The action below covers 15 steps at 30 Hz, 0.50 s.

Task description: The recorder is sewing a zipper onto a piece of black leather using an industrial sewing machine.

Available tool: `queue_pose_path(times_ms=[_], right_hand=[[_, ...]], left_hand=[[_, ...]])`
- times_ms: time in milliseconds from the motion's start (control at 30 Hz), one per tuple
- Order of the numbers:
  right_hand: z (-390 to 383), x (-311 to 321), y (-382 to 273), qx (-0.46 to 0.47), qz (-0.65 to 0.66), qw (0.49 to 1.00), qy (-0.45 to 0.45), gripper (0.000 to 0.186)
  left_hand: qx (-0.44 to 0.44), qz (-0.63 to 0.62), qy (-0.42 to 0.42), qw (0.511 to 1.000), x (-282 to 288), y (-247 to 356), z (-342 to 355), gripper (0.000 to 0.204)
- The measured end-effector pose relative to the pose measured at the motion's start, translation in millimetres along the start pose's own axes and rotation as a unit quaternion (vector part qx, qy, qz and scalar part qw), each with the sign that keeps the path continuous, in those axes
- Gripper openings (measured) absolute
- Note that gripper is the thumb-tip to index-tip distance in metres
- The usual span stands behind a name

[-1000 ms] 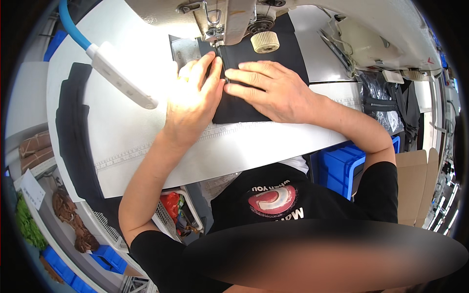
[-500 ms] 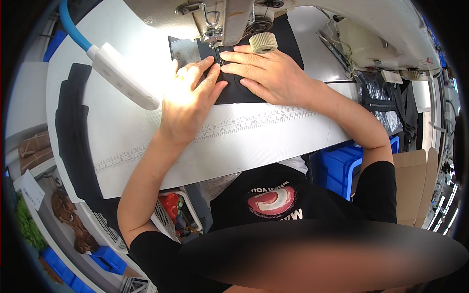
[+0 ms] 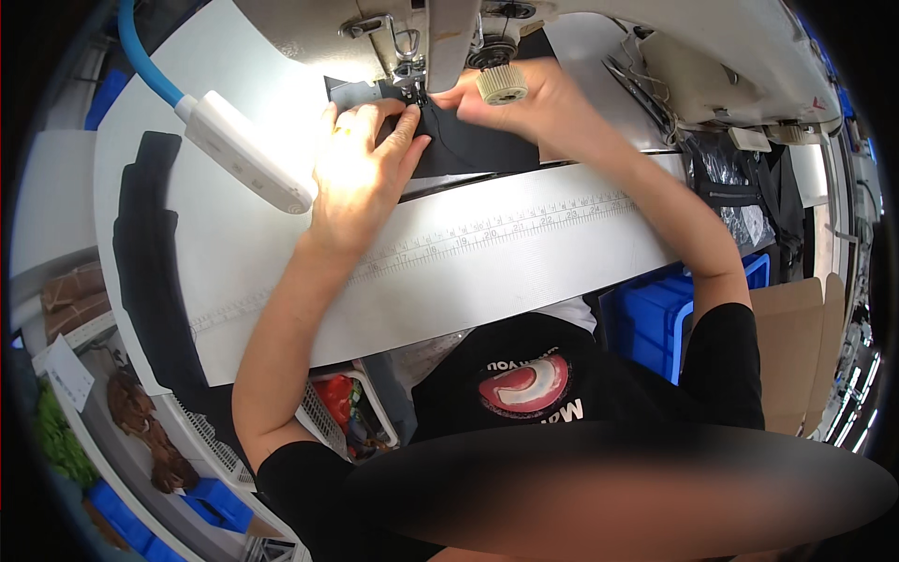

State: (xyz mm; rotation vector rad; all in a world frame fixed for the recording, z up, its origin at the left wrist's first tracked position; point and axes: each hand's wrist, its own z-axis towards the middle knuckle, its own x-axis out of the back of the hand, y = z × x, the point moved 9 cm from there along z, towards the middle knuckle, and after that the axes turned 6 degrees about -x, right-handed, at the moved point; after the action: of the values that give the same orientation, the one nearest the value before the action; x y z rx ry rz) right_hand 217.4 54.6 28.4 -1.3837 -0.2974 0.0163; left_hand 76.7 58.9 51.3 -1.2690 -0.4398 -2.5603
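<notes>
Black fabric (image 3: pixel 482 150) lies under the presser foot (image 3: pixel 410 86) of a sewing machine (image 3: pixel 618 37). My left hand (image 3: pixel 361 178) rests on the fabric's left part, fingers stretched toward the foot and holding nothing. To the right of the foot is my right hand (image 3: pixel 548 98), blurred and raised over the cloth. A ridged cream knob (image 3: pixel 503 84) covers part of its fingers, and whether they hold anything is unclear. A thin dark thread curves over the fabric below the foot.
A white lamp (image 3: pixel 245 155) on a blue cable shines from the left. Stacked black fabric strips (image 3: pixel 148 253) lie along the table's left edge. Tweezers (image 3: pixel 641 98) rest right of the machine bed. A printed ruler scale (image 3: pixel 487 234) crosses the white table. A blue crate (image 3: pixel 646 323) stands below right.
My right hand has lifted from lying flat on the fabric and moved up and right behind the knob. The fabric's near edge has shifted away from me. My left hand stays almost in place.
</notes>
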Motion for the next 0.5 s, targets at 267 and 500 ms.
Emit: queue_pose_path(times_ms=[267,500], right_hand=[[-22.4,-32.3,-37.6,0.196,-0.526,0.818,0.126,0.02],[-16.4,-25.9,-37.3,0.212,-0.523,0.816,0.128,0.018]], left_hand=[[-0.008,-0.029,0.001,1.0,0.5,-1.3,-3.4,0.026],[-0.001,-0.008,-0.003,1.0,-3.7,-8.2,1.3,0.024]])
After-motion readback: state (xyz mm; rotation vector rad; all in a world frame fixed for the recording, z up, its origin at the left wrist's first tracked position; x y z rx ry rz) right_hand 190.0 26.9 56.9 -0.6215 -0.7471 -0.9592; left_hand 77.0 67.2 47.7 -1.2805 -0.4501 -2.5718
